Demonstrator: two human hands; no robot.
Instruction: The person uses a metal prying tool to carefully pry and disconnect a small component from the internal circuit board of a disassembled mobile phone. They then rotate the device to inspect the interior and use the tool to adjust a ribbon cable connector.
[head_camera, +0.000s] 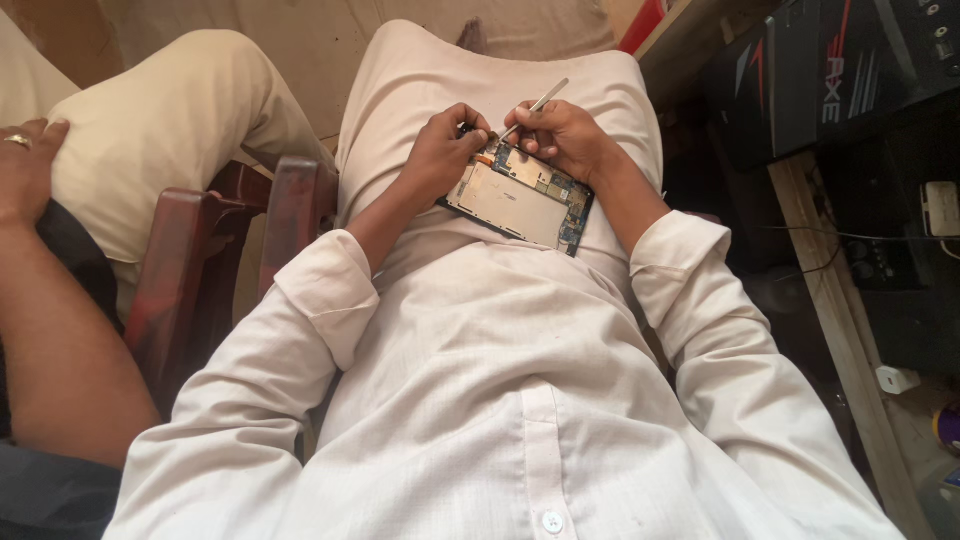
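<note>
One opened tablet (520, 200), back cover off, lies on the person's lap over pale cream clothing; its shell holds a large silvery plate, a blue circuit board strip along the upper and right edges, and an orange flex ribbon near the top corner.

Left hand (445, 150): fingers curled down onto the tablet's upper left corner, pinning it.

Right hand (565, 135): fingers closed in a pen grip around a slim metal tool (535, 105), its tip touching the board near the top edge.

One dark red wooden chair arm (190, 270), left of the lap.

One other person's hand (25, 165), with ring, resting on a knee at far left.

One black box (830, 70) with red and white markings, upper right, on a wooden shelf (840, 310).
</note>
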